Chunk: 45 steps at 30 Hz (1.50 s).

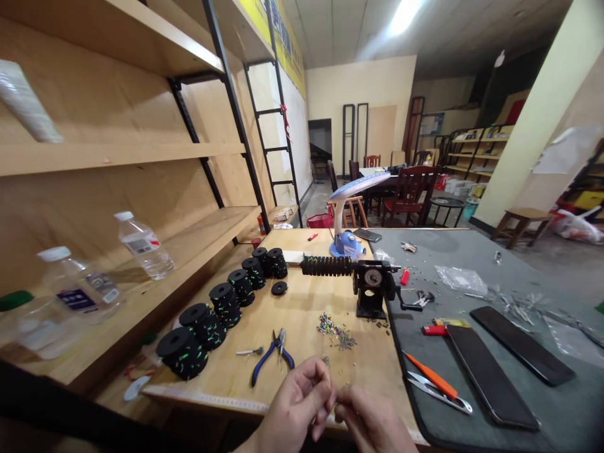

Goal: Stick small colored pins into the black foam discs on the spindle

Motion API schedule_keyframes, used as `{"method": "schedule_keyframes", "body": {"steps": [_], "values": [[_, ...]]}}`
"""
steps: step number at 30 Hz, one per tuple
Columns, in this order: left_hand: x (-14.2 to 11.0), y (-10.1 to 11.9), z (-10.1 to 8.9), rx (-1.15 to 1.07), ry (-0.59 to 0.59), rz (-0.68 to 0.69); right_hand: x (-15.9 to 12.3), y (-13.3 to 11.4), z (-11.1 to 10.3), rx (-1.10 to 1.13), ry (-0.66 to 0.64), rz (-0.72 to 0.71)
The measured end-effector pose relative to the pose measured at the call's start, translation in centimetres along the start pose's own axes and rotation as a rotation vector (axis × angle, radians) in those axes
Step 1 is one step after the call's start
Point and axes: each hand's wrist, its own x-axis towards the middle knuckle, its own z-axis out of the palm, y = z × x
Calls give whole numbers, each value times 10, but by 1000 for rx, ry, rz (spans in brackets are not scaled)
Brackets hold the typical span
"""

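My left hand is curled at the table's front edge, thumb and fingers pinched together. Close against it, my right hand also pinches with its fingertips. Whatever lies between the fingertips is too small to make out. Just beyond the hands is a pile of tiny coloured pieces and thin grey bits. Pliers with blue handles lie slightly opened to the left. A small pin-like tool is beside them. Behind the pile stands a black hand-cranked device carrying a dark ridged roll.
Black spools stand in a row on the left. A blue-based lamp rises at the back. On the grey mat lie an orange-handled tool, snips and two dark phone-like slabs. Plastic bottles occupy the left shelf.
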Motion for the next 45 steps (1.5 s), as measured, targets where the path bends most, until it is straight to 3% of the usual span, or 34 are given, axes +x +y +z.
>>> {"method": "schedule_keyframes", "body": {"steps": [5,13,19,25,34,41,45], "values": [[-6,25,3,-284,-35,-13,13,5,-7,-36,61,-88],[-19,74,28,-664,-202,157,43,28,-2,38,161,12],[-21,83,41,-721,-241,196,59,39,-4,34,209,-28],[-19,80,46,-766,-248,127,64,55,-6,-43,207,-57],[-16,74,50,-700,-231,129,62,71,-5,-63,233,-45],[-2,71,56,-400,-101,78,47,70,-15,-120,126,-61],[10,77,57,-208,-81,54,35,54,-30,-61,149,-17]]}}
